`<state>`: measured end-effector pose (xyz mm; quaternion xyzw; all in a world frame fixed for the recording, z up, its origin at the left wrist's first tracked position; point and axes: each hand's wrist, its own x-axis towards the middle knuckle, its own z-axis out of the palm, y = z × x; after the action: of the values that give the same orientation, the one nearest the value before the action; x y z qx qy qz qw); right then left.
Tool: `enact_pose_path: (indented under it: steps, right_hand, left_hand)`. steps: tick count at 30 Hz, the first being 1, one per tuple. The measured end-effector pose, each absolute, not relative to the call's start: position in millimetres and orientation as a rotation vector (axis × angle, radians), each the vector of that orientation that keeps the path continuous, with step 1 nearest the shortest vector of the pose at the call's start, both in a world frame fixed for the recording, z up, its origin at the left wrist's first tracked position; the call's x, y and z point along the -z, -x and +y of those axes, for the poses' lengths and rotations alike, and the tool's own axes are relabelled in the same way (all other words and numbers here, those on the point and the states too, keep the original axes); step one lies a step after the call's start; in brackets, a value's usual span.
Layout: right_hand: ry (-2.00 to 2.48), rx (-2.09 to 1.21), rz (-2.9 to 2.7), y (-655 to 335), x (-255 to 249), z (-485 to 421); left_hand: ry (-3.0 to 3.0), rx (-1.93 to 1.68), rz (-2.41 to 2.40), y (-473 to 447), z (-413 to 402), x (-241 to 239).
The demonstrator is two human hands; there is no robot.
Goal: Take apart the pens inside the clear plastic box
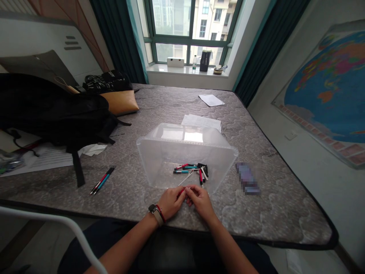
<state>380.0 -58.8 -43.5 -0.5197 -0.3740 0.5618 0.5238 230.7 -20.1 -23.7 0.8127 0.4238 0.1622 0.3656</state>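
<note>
My left hand (172,203), with a watch and red cord at the wrist, is closed in a pinch at the near side of a clear plastic box (151,160). A small red pen part (181,191) shows between its fingers. Fingertips of my right hand (202,203) meet the left ones there, also closed on that piece; most of it is hidden. Inside the box lie several red, teal, black and white pen parts (186,167), seen through its wall. To the left, a red pen (99,180) and a teal pen (105,180) lie side by side on the quilted surface.
A blurred-out phone-like object (247,178) lies right of the box. Behind it are paper sheets (201,121) and another sheet (211,100). A black backpack (51,110) and tan pouch (121,102) fill the left. A white curved bar (57,219) crosses the lower left.
</note>
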Motion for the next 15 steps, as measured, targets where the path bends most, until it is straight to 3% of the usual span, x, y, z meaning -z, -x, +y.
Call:
enact_pose_path:
  steps: [8, 15]
  right_hand:
    - [1.288, -1.053, -0.618, -393, 46, -55]
    - [1.427, -0.767, -0.896, -396, 47, -59]
  left_hand:
    - [-2.078, -0.311, 1.341, -226, -12, 35]
    - [-1.884, -0.592, 1.349, -224, -8, 33]
